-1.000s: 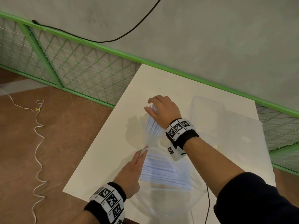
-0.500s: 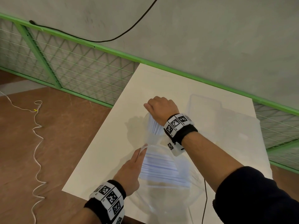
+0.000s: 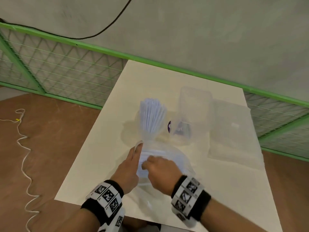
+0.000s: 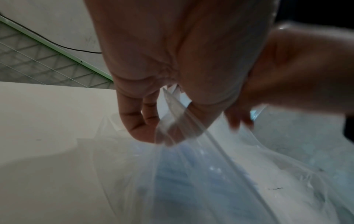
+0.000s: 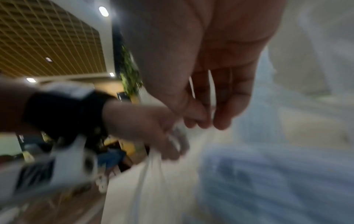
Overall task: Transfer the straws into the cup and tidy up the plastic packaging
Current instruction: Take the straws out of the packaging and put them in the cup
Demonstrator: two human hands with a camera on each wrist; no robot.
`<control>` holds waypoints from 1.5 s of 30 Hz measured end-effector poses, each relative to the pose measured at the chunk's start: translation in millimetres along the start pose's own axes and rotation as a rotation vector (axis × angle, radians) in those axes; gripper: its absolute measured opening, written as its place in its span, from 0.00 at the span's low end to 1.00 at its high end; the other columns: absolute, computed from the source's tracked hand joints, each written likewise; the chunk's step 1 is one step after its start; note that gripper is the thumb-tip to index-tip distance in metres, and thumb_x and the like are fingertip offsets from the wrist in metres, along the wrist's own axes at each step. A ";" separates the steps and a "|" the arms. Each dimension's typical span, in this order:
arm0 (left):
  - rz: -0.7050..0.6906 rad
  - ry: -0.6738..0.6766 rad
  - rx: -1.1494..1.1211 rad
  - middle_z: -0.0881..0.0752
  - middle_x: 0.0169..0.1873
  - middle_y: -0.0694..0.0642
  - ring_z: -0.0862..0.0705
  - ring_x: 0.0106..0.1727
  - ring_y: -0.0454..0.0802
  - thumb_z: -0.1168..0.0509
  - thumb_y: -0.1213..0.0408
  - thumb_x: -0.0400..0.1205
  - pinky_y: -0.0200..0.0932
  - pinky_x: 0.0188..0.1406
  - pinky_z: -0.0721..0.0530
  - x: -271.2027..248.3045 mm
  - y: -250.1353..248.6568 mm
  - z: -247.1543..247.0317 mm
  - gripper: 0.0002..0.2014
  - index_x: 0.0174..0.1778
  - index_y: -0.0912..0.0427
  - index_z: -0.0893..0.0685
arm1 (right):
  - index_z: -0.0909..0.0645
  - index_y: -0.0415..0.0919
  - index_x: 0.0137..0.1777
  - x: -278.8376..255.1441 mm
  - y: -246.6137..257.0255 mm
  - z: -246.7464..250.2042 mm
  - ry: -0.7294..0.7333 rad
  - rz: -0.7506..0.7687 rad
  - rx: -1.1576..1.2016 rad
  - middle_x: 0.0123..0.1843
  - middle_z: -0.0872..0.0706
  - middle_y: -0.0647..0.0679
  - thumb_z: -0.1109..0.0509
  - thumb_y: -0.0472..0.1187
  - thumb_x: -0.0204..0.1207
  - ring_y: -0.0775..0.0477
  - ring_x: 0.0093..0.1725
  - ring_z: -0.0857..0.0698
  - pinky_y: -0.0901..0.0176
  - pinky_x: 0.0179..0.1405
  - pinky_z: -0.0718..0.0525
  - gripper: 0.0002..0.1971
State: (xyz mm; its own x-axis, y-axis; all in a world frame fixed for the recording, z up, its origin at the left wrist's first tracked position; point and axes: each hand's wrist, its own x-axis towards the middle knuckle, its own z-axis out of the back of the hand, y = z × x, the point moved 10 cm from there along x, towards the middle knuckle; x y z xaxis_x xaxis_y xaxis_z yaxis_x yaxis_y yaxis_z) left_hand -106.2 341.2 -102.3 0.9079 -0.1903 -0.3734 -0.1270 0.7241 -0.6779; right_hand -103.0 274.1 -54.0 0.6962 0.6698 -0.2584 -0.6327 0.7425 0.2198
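White cord on brown floor

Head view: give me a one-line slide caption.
Left hand holds the plastic bag open, right hand reaches for straws; cup already holds a bunch.

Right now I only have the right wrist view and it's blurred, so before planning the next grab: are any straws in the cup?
Observer: Yes. In the head view a bunch of straws stands upright in the cup, beyond both hands.
Operator: Is the bag held open?
Observer: The left wrist view shows the left hand pinching the bag at its rim.
Operator: What remains inside?
Observer: A pile of straws lies flat in it, under the right hand.
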 end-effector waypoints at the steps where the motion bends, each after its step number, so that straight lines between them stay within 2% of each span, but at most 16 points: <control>1: -0.002 0.008 0.002 0.58 0.84 0.43 0.20 0.53 0.51 0.40 0.81 0.74 0.33 0.37 0.24 0.4 -1.3 -2.3 0.54 0.82 0.41 0.69 | 0.22 0.39 0.65 -7.2 -5.8 -26.6 0.075 -0.042 -0.044 0.60 0.19 0.40 0.38 0.30 0.77 0.33 0.54 0.18 0.44 0.41 0.22 0.17; 2: -0.001 0.013 0.009 0.57 0.84 0.43 0.22 0.50 0.49 0.40 0.81 0.74 0.32 0.34 0.26 0.8 -2.5 -4.7 0.54 0.83 0.42 0.69 | 0.22 0.38 0.64 -13.4 -10.0 -42.7 0.082 -0.064 -0.074 0.60 0.19 0.40 0.33 0.30 0.73 0.34 0.53 0.18 0.46 0.40 0.22 0.19; 4: -0.004 0.016 0.014 0.58 0.84 0.45 0.24 0.46 0.48 0.40 0.80 0.74 0.32 0.35 0.29 1.4 -6.3 -9.2 0.54 0.83 0.42 0.69 | 0.18 0.41 0.59 -21.2 -20.2 -64.8 0.048 -0.120 -0.132 0.55 0.15 0.45 0.20 0.33 0.58 0.40 0.45 0.15 0.52 0.36 0.19 0.26; 6: -0.014 0.019 0.014 0.58 0.84 0.45 0.22 0.47 0.49 0.40 0.80 0.74 0.32 0.38 0.29 0.8 -8.4 -13.3 0.54 0.83 0.41 0.68 | 0.15 0.43 0.56 -24.6 -28.6 -75.0 -0.041 -0.177 -0.160 0.52 0.14 0.49 0.17 0.37 0.51 0.45 0.42 0.15 0.56 0.34 0.17 0.28; 10: -0.046 0.005 0.010 0.58 0.84 0.45 0.21 0.65 0.56 0.40 0.80 0.73 0.38 0.46 0.21 -0.5 -10.7 -14.0 0.54 0.82 0.40 0.68 | 0.13 0.45 0.50 -24.8 -31.5 -78.4 -0.134 -0.213 -0.180 0.46 0.14 0.50 0.22 0.39 0.56 0.46 0.40 0.15 0.56 0.34 0.17 0.18; 11: -0.045 0.002 0.011 0.57 0.84 0.45 0.21 0.66 0.56 0.40 0.80 0.73 0.38 0.46 0.22 -0.6 -10.2 -13.4 0.54 0.83 0.41 0.67 | 0.13 0.46 0.47 -24.8 -32.2 -78.2 -0.137 -0.231 -0.195 0.44 0.14 0.51 0.23 0.39 0.56 0.46 0.39 0.15 0.56 0.34 0.17 0.16; 15: -0.040 -0.008 0.017 0.54 0.84 0.46 0.22 0.63 0.55 0.39 0.80 0.73 0.35 0.43 0.26 -0.5 -6.4 -12.2 0.54 0.84 0.43 0.65 | 0.14 0.47 0.39 -25.7 -33.4 -82.2 -0.132 -0.268 -0.206 0.38 0.15 0.51 0.19 0.39 0.53 0.46 0.36 0.16 0.56 0.34 0.18 0.13; 19: -0.041 -0.016 0.030 0.54 0.83 0.44 0.24 0.51 0.49 0.40 0.82 0.72 0.33 0.38 0.29 -2.0 -3.1 -12.4 0.54 0.84 0.43 0.65 | 0.15 0.48 0.37 -21.4 -34.8 -87.9 -0.101 -0.292 -0.199 0.34 0.15 0.52 0.18 0.39 0.52 0.46 0.35 0.16 0.54 0.35 0.17 0.13; 21: -0.058 -0.026 0.032 0.54 0.83 0.42 0.25 0.53 0.47 0.40 0.82 0.72 0.31 0.36 0.28 -3.0 -3.8 -11.1 0.53 0.84 0.44 0.64 | 0.15 0.47 0.35 -19.4 -36.8 -87.6 -0.097 -0.310 -0.194 0.33 0.16 0.51 0.17 0.38 0.50 0.46 0.35 0.16 0.53 0.35 0.17 0.14; 25: -0.076 -0.043 0.020 0.54 0.82 0.40 0.27 0.49 0.44 0.41 0.83 0.71 0.26 0.33 0.24 -5.1 -3.4 -9.2 0.53 0.84 0.44 0.63 | 0.15 0.46 0.33 -16.3 -37.1 -86.7 -0.092 -0.325 -0.194 0.31 0.16 0.51 0.18 0.36 0.45 0.45 0.34 0.16 0.52 0.33 0.16 0.15; 29: -0.065 -0.052 0.023 0.53 0.82 0.40 0.27 0.40 0.47 0.40 0.82 0.71 0.27 0.32 0.23 -6.6 -0.8 -10.8 0.53 0.84 0.45 0.63 | 0.16 0.46 0.31 -12.1 -36.4 -88.8 -0.062 -0.325 -0.176 0.28 0.16 0.50 0.18 0.36 0.45 0.45 0.30 0.16 0.54 0.35 0.16 0.14; 31: -0.066 -0.056 0.029 0.52 0.82 0.40 0.26 0.39 0.48 0.40 0.82 0.71 0.28 0.30 0.24 -6.6 -0.2 -11.1 0.53 0.84 0.45 0.62 | 0.16 0.45 0.34 -12.0 -37.5 -89.1 -0.033 -0.343 -0.159 0.31 0.15 0.49 0.19 0.36 0.49 0.43 0.33 0.15 0.51 0.37 0.15 0.13; 34: -0.075 -0.055 0.020 0.51 0.81 0.40 0.21 0.45 0.49 0.40 0.82 0.71 0.29 0.27 0.27 -5.3 0.8 -12.8 0.53 0.84 0.44 0.61 | 0.17 0.38 0.53 -10.2 -36.5 -90.6 0.044 -0.327 -0.162 0.51 0.14 0.41 0.30 0.32 0.68 0.36 0.53 0.17 0.40 0.56 0.21 0.13; 36: -0.081 -0.056 0.017 0.51 0.82 0.40 0.20 0.47 0.49 0.40 0.82 0.70 0.30 0.28 0.27 -5.3 1.6 -12.6 0.53 0.84 0.44 0.61 | 0.20 0.37 0.60 -8.2 -35.5 -91.6 0.060 -0.313 -0.190 0.58 0.16 0.39 0.36 0.32 0.74 0.34 0.61 0.21 0.38 0.64 0.27 0.15; 41: -0.082 -0.054 0.023 0.53 0.82 0.38 0.23 0.41 0.47 0.39 0.81 0.71 0.30 0.27 0.25 -4.6 0.9 -10.0 0.52 0.84 0.45 0.60 | 0.22 0.38 0.61 -8.3 -33.6 -93.1 0.104 -0.318 -0.216 0.58 0.15 0.40 0.38 0.33 0.77 0.35 0.61 0.20 0.39 0.66 0.31 0.14; 45: -0.081 -0.059 0.029 0.53 0.82 0.39 0.24 0.43 0.46 0.39 0.82 0.71 0.29 0.28 0.25 -3.9 -0.6 -8.8 0.52 0.84 0.46 0.60 | 0.22 0.39 0.62 -7.7 -34.0 -95.6 0.115 -0.307 -0.214 0.61 0.16 0.40 0.37 0.38 0.77 0.35 0.64 0.23 0.39 0.67 0.32 0.15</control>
State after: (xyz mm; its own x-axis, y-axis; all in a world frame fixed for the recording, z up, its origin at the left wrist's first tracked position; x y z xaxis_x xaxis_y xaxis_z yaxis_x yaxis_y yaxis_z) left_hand -113.2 335.7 -106.0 0.9367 -0.2103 -0.2800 -0.0417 0.7270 -0.6853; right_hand -119.3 242.7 -149.4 0.8291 0.4027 -0.3879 -0.4662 0.8809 -0.0820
